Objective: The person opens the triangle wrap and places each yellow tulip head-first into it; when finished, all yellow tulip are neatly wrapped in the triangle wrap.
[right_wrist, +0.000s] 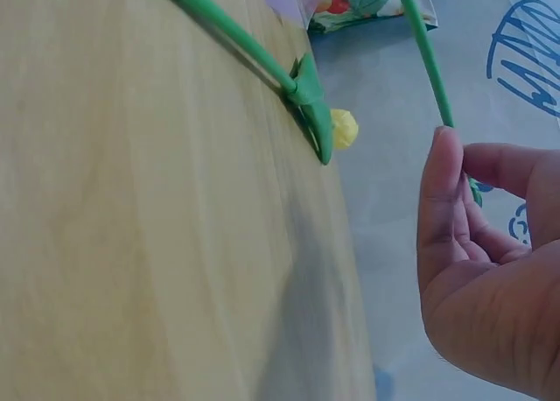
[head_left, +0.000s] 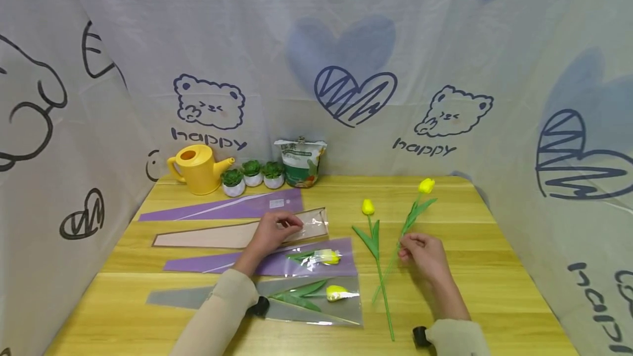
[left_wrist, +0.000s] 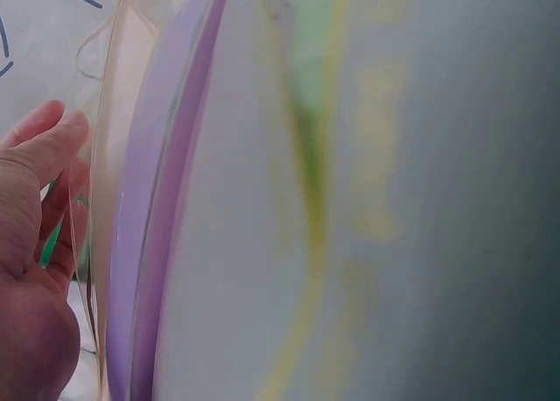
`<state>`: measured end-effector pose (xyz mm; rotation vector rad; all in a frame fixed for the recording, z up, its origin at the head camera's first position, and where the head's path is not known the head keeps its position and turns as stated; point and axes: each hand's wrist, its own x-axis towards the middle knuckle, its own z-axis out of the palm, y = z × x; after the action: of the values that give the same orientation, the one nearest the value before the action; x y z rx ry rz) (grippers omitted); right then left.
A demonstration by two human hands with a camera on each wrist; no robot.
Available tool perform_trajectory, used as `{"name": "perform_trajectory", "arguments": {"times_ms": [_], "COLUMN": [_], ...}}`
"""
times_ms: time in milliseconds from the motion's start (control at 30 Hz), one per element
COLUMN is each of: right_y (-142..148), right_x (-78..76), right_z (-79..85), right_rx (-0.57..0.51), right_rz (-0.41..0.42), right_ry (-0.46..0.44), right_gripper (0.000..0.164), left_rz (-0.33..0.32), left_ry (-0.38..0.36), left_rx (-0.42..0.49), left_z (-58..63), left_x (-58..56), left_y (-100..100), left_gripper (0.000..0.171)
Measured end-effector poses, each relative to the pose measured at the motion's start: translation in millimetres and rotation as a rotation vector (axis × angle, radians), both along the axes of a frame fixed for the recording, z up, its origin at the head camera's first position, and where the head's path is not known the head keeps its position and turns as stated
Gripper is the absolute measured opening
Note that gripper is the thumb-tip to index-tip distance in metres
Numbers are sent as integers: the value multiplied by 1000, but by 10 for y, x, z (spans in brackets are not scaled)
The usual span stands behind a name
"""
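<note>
My left hand (head_left: 271, 233) is over the pale pink flower sleeve (head_left: 207, 237) with the dark border, pinching its lifted clear film near the wide right end. In the left wrist view the bulging film meets the fingers, but the exact contact is unclear. My right hand (head_left: 426, 257) pinches the green stem of a yellow tulip (head_left: 411, 216) between thumb and fingertips. That tulip slants, bloom up and to the right. A second yellow tulip (head_left: 378, 246) lies left of the right hand, its lower stem crossing the held one in view.
One purple sleeve (head_left: 222, 210) lies behind the pink one. Nearer are a purple sleeve (head_left: 193, 263) and a grey sleeve (head_left: 178, 298), each with a yellow tulip inside. A yellow watering can (head_left: 200, 172), several potted succulents (head_left: 252, 172) and a clipped bag (head_left: 300, 161) line the back.
</note>
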<state>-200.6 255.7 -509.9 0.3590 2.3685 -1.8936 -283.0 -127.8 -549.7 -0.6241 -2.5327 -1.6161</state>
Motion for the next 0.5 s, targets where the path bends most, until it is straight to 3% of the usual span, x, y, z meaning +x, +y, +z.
{"name": "perform_trajectory", "arguments": {"times_ms": [500], "right_y": [-145], "right_x": [-90], "right_z": [67], "right_rx": [-159], "right_rz": [-233], "right_ry": [193], "right_gripper": [24], "left_rz": [0], "left_ry": [-27], "left_rx": [17], "left_z": [46], "left_x": [59], "left_y": [55], "left_gripper": [6]}}
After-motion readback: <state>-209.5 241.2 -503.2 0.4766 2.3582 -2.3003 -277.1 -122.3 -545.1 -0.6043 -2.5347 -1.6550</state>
